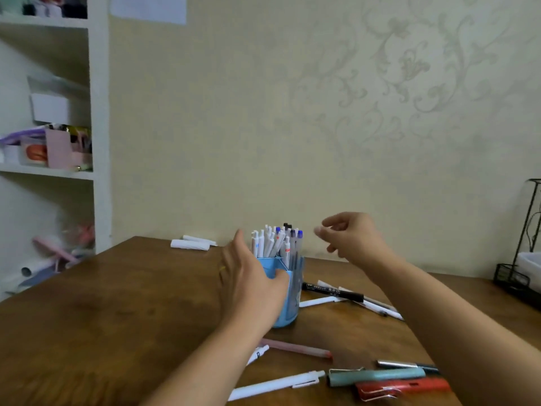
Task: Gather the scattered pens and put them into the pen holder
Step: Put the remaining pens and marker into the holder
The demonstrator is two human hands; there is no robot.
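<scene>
Many pens: already stand upright in the pen holder [285,284], a light blue cup on the wooden table [123,312]; their caps crowd its mouth.
Left hand [251,284]: wrapped around the holder's left side, thumb across the front wall, fingers behind; judged to be steadying the cup, not lifting it.
Right hand [352,237]: raised in the air just right of the pen tops, fingers loosely curled with thumb and forefinger close together; no pen can be seen in it, though blur leaves this slightly uncertain.
Scattered pens, far group: a black marker [332,291] and several white pens [377,307] lie crossed on the table just right of the holder.
Scattered pens, near group: a pink pen [295,348], a white click pen [278,385], a teal pen [377,376], a red pen [404,388] and a dark metal-tipped pen [407,365] lie toward the table's near edge, partly under the right forearm.
Step in hand: judged to be the interval between a drop into the holder and the next pick-up.
Progress: judged well past half, with about ten pens still loose.
Next move: the right hand must descend to a loose pen, pinch its barrel, turn it upright and thread it into a gap among the packed pens while the left hand keeps the cup from tipping.
</scene>
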